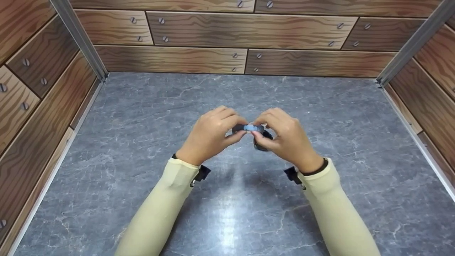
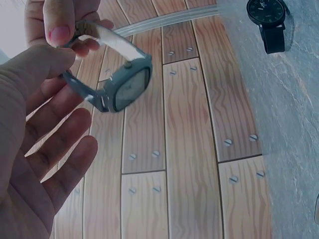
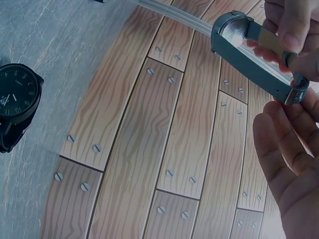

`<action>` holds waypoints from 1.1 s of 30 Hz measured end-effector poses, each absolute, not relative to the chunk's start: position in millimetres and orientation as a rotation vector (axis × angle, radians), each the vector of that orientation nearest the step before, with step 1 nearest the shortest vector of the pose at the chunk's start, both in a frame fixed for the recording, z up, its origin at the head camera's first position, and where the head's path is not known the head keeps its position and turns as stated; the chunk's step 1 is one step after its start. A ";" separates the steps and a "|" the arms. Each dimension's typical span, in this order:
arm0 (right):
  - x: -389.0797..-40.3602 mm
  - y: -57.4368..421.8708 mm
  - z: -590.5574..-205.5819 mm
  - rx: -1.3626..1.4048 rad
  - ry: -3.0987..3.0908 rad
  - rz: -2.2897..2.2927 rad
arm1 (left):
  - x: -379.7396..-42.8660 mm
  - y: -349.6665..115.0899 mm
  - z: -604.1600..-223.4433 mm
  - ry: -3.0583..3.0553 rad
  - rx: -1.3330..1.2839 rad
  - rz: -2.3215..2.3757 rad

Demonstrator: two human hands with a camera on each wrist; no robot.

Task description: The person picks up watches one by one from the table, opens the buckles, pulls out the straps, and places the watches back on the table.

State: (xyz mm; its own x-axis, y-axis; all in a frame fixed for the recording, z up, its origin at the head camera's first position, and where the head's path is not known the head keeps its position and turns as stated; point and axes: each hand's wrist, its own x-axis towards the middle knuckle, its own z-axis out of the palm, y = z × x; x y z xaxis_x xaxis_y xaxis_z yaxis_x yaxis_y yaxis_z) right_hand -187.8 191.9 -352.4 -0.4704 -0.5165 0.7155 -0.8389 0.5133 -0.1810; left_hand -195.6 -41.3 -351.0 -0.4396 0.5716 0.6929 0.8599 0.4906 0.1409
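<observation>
Both hands hold a wristwatch with a blue-grey strap (image 1: 251,127) up in front of me. My left hand (image 1: 215,129) pinches one side of the strap between thumb and forefinger. From the other side, my right hand (image 1: 284,133) pinches it close by, fingertips nearly meeting. In the left wrist view the watch case (image 2: 132,87) hangs away from the fingers, the strap bent into a loop. A metal buckle (image 3: 296,94) shows at the fingertips in the right wrist view. The other fingers of each hand are spread loosely. Fingers hide part of the strap.
On the grey marbled tabletop (image 1: 149,149) lies a second, black watch (image 1: 262,145), its round dial (image 3: 19,90) facing up, just below the right hand in the head view. Wood-patterned walls (image 1: 249,30) stand at the back and both sides.
</observation>
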 end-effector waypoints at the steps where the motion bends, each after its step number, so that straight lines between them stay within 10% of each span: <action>1: -187.9 192.3 -352.6 1.100 -2.167 0.714 | -195.7 -41.6 -351.0 -2.167 -1.175 -0.650; 33: -188.2 192.4 -353.4 1.132 -2.143 0.720 | -193.2 -40.1 -349.9 -2.192 -1.168 -0.653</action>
